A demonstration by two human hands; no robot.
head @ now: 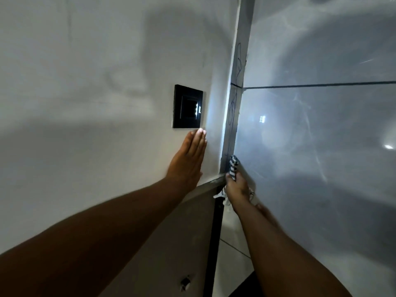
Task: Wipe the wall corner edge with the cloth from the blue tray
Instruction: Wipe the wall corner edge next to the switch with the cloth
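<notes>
A metal corner edge (235,99) runs up the middle of the head view, between a white painted wall and glossy grey tiles, and dark scribble marks run along it. My right hand (236,189) grips a blue-and-white striped cloth (233,165) and presses it against the lower part of that edge. The cloth's loose ends hang below the hand. My left hand (188,159) lies flat on the white wall, fingers together, just left of the corner. The blue tray is not in view.
A black switch plate (187,106) sits on the white wall (85,82) right above my left fingertips. The glossy tiled wall (321,136) fills the right side. A ledge (205,187) juts out under my left hand, with a dark vertical strip (214,243) below.
</notes>
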